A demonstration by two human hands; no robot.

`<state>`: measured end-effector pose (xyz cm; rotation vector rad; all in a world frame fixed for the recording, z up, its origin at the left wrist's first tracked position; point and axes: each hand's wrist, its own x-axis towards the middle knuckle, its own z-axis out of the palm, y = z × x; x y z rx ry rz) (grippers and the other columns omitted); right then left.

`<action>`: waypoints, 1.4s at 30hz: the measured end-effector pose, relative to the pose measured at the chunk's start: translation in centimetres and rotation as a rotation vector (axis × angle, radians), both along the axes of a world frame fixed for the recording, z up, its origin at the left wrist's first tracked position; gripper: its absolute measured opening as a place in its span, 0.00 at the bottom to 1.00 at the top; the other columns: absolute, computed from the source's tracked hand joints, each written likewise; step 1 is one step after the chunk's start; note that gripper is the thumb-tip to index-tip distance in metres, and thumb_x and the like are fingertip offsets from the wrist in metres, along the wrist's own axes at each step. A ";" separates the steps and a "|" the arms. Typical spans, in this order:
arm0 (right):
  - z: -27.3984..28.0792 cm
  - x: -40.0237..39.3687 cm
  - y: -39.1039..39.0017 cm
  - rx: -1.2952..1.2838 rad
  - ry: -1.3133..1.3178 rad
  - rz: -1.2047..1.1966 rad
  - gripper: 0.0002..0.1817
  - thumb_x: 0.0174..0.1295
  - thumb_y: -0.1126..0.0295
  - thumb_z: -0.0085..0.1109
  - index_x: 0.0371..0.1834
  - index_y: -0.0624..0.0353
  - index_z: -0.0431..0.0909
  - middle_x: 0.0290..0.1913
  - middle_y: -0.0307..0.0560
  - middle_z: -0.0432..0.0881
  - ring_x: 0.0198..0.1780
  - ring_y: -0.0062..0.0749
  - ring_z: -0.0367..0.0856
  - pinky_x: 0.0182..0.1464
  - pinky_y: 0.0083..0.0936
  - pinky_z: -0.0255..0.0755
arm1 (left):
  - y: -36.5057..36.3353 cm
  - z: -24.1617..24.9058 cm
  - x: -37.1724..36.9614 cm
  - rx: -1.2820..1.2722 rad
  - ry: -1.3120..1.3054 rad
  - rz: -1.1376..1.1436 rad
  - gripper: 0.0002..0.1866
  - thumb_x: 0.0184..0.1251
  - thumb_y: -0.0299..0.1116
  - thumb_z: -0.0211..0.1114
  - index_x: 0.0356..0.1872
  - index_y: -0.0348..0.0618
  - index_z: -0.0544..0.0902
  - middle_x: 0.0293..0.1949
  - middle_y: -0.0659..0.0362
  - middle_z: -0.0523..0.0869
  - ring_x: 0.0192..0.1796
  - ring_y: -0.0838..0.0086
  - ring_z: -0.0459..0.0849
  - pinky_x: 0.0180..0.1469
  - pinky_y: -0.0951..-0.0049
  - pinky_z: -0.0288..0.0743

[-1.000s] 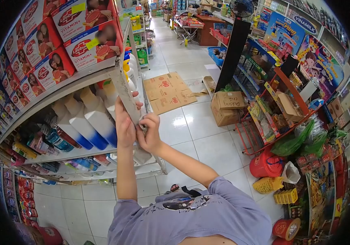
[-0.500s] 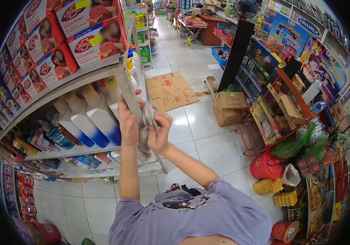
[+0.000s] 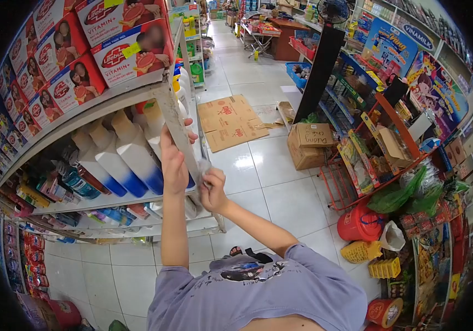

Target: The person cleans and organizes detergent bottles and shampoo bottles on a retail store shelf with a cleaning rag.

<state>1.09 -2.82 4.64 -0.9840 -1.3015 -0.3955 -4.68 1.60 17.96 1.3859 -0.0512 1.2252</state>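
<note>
From where I stand, the gray cloth (image 3: 204,167) is bunched against the outer edge of the pale shelf post (image 3: 184,144), low on the part that shows. The right hand (image 3: 213,190) has it clamped between curled fingers and thumb, knuckles up, with a bit of cloth poking out above the fist. That forearm slants up and inward from a bent elbow, out over the tiled floor (image 3: 280,193).

The left hand (image 3: 175,168) is higher on the same post, closed around it: thumb on the near side, fingertips showing past the far edge. Its palm is partly turned to view, and the forearm rises nearly straight from the sleeve. The two hands are near each other but apart.

Just beside the left hand, white and blue bottles (image 3: 136,151) lean in a row on the shelf, with red and white soap boxes (image 3: 129,55) stacked above. Beyond the post, flattened cardboard (image 3: 232,122) lies on the floor, and a closed carton (image 3: 309,144) sits well apart, over to the right.
</note>
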 end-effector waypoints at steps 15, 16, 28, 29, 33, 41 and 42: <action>-0.8 -0.2 0.7 -0.121 0.073 -0.031 0.18 0.44 0.80 0.42 0.42 0.66 0.58 0.38 0.56 0.61 0.39 0.45 0.60 0.44 0.31 0.55 | -0.2 0.0 0.0 -0.032 -0.030 0.006 0.37 0.42 0.50 0.53 0.52 0.38 0.53 0.48 0.54 0.63 0.42 0.76 0.65 0.47 0.75 0.54; -1.2 -0.2 0.9 -0.116 0.143 0.033 0.17 0.45 0.80 0.41 0.42 0.66 0.58 0.39 0.56 0.60 0.40 0.44 0.59 0.45 0.30 0.54 | -0.1 0.1 0.0 -0.040 -0.044 0.007 0.37 0.42 0.50 0.53 0.52 0.38 0.53 0.48 0.54 0.63 0.42 0.76 0.65 0.47 0.75 0.54; 8.8 -0.8 2.5 0.196 0.118 0.129 0.13 0.55 0.71 0.34 0.42 0.64 0.54 0.40 0.50 0.57 0.44 0.35 0.56 0.48 0.27 0.51 | -0.3 0.3 -0.2 -0.092 -0.127 -0.075 0.34 0.43 0.40 0.50 0.52 0.33 0.53 0.47 0.53 0.64 0.49 0.73 0.62 0.49 0.77 0.56; 8.2 -0.7 2.6 0.168 0.148 0.113 0.13 0.55 0.70 0.34 0.42 0.64 0.53 0.40 0.50 0.57 0.44 0.34 0.56 0.49 0.27 0.50 | -0.4 0.5 -0.4 -0.056 -0.088 -0.045 0.33 0.43 0.40 0.50 0.52 0.33 0.53 0.47 0.53 0.64 0.49 0.73 0.62 0.50 0.77 0.55; 5.3 -0.6 2.3 0.026 0.144 0.057 0.13 0.57 0.68 0.33 0.43 0.64 0.53 0.41 0.48 0.56 0.46 0.32 0.55 0.50 0.26 0.48 | -1.0 0.8 -0.3 -0.029 -0.063 0.001 0.34 0.42 0.38 0.51 0.52 0.33 0.53 0.47 0.52 0.64 0.46 0.74 0.62 0.51 0.77 0.52; 2.1 -0.8 2.1 -0.087 0.379 0.205 0.15 0.58 0.64 0.31 0.42 0.65 0.54 0.42 0.47 0.58 0.46 0.30 0.55 0.51 0.25 0.47 | -0.7 0.5 -0.4 0.011 -0.083 -0.027 0.32 0.43 0.35 0.50 0.52 0.34 0.52 0.47 0.53 0.64 0.43 0.75 0.63 0.50 0.76 0.53; 3.9 -0.9 2.1 -0.055 0.388 0.199 0.16 0.58 0.63 0.31 0.42 0.65 0.54 0.42 0.46 0.58 0.46 0.30 0.56 0.51 0.25 0.47 | -0.6 0.5 -0.4 0.015 -0.076 -0.024 0.32 0.43 0.35 0.50 0.52 0.34 0.52 0.47 0.53 0.64 0.43 0.75 0.63 0.50 0.76 0.53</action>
